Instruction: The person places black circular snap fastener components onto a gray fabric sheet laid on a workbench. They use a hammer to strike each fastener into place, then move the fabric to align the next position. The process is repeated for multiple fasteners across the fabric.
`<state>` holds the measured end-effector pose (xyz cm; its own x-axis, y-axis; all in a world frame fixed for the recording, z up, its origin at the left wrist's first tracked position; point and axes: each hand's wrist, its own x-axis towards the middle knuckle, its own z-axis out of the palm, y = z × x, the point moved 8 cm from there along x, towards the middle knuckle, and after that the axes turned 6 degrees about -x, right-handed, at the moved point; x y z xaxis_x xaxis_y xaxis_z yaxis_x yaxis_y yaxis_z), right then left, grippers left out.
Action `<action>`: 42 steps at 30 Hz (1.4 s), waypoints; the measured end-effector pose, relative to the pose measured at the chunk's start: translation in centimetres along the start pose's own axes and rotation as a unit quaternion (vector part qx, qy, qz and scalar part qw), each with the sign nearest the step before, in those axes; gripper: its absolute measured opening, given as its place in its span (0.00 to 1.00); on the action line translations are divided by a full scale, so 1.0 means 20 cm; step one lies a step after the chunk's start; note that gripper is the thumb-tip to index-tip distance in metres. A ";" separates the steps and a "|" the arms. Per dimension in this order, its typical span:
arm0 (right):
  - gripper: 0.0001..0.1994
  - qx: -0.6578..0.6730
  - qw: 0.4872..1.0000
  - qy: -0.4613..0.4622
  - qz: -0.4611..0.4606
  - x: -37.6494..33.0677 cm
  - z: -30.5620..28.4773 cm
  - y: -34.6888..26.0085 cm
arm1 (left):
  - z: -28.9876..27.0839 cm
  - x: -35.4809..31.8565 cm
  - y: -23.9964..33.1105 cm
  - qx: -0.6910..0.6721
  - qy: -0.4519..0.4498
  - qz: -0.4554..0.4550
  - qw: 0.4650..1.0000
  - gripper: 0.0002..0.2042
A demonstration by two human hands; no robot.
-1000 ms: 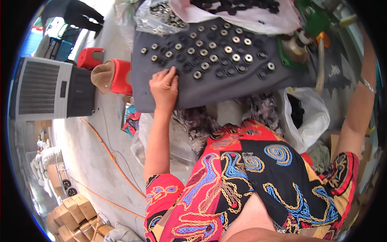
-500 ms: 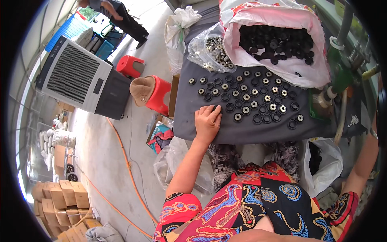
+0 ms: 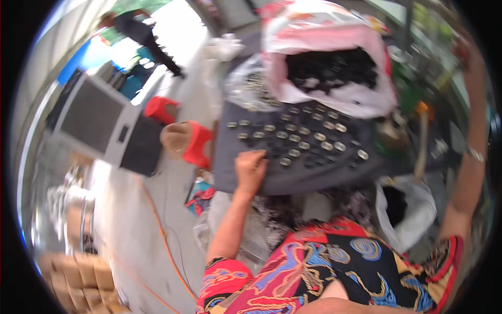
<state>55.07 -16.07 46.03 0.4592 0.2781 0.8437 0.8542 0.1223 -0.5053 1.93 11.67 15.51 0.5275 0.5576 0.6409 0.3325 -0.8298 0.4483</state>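
My left hand (image 3: 251,171) rests on the dark grey cloth (image 3: 226,175) near the table's front left edge. Its fingers are curled in; a small dark bit shows at the fingertips, too blurred to name. Just beyond it, many small black rings (image 3: 308,160) lie spread out, and many round pieces with silvery metal centres (image 3: 339,147) lie among them. My right arm reaches up along the far right side, with a band (image 3: 476,154) around it. My right hand (image 3: 462,52) is raised at the upper right, beside a window frame and a green machine; its fingers are smeared by motion.
An open pink-white sack (image 3: 384,99) of black round parts and a clear bag (image 3: 251,86) of metal pieces stand at the back. A green machine (image 3: 413,89) is at the right. Red stools (image 3: 201,144), an air cooler (image 3: 94,120), cartons (image 3: 81,272) and a walking person (image 3: 138,29) are left.
My right hand has swung up into view at the upper right. The whole view has shifted and blurred. My left hand stays at the table's front left.
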 end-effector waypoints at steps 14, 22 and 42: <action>0.04 0.186 0.974 0.051 0.121 -0.06 0.16 -0.05 | 1.03 0.51 1.07 -0.269 -0.084 0.017 0.959 0.29; 0.06 0.192 0.975 0.052 0.097 -0.08 0.17 -0.09 | 1.30 0.63 1.16 -0.233 -0.064 0.046 0.969 0.35; 0.11 -0.002 0.997 0.037 -0.074 -1.32 -0.11 -0.20 | 0.93 0.51 1.06 -0.278 0.011 0.085 0.957 0.28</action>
<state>40.06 -26.07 26.24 0.3454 0.1861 0.9198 0.9148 0.1519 -0.3743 28.91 -0.64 19.83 0.5181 0.4213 0.7444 -0.2266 -0.7716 0.5944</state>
